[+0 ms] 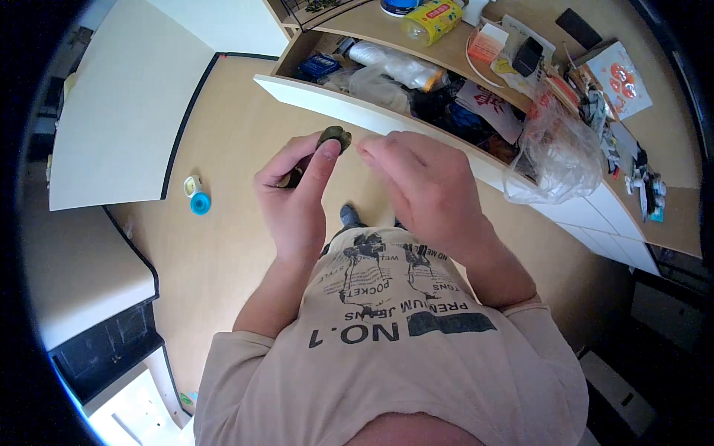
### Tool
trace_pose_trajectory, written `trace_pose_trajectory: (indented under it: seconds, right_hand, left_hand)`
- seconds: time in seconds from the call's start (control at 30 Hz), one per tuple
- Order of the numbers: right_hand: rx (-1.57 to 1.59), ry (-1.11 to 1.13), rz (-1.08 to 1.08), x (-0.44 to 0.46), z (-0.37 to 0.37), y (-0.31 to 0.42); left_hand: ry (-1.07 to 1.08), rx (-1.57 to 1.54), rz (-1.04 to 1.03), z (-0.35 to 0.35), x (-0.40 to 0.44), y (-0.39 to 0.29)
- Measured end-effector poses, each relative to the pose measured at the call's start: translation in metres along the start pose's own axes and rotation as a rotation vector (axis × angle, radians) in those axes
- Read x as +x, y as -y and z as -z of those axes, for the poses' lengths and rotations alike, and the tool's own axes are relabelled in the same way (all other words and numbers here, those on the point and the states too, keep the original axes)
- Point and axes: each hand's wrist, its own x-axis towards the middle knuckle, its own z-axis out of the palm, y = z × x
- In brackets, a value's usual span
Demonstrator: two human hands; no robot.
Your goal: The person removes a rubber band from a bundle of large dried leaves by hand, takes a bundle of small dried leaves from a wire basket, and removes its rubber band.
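Note:
A small dark green roundish object (pixel 335 135) is pinched between the thumb and fingers of my left hand (pixel 297 175). Another dark piece with a pale edge (pixel 290 178) shows within the same hand's curled fingers. Just to the right, my right hand (pixel 428 175) is raised with its fingers bent together, their tips close to the green object but apart from it. Whether those fingertips hold something small I cannot make out. Both hands are in front of the printed shirt, over the floor and beside an open drawer (pixel 342 106).
The drawer holds plastic bags and packets. A clear bag (pixel 558 160) hangs over its right end. On the desktop (pixel 669 149) lie a yellow bottle (pixel 433 20), papers and small items. A blue and white object (pixel 199 202) rests on the floor at left.

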Motion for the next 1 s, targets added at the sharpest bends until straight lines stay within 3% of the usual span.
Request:
trace_pose_trajectory:
  seconds: [0.07, 0.13, 0.33, 1.0]
  right_hand:
    - [-0.008, -0.013, 0.022, -0.001, -0.004, 0.001]
    - [-0.016, -0.024, 0.042, -0.002, -0.006, 0.002]
    - [0.063, -0.016, 0.016, -0.001, -0.006, 0.003]
    - [0.234, 0.035, -0.135, 0.0, -0.001, 0.005]
  left_hand:
    - [0.003, 0.053, -0.047, 0.001, 0.0, 0.0]
    - [0.068, 0.207, -0.259, 0.007, 0.001, 0.004]
    - [0.098, 0.283, -0.364, 0.003, -0.004, -0.002]
    - [0.171, 0.575, -0.516, 0.003, -0.008, -0.017]
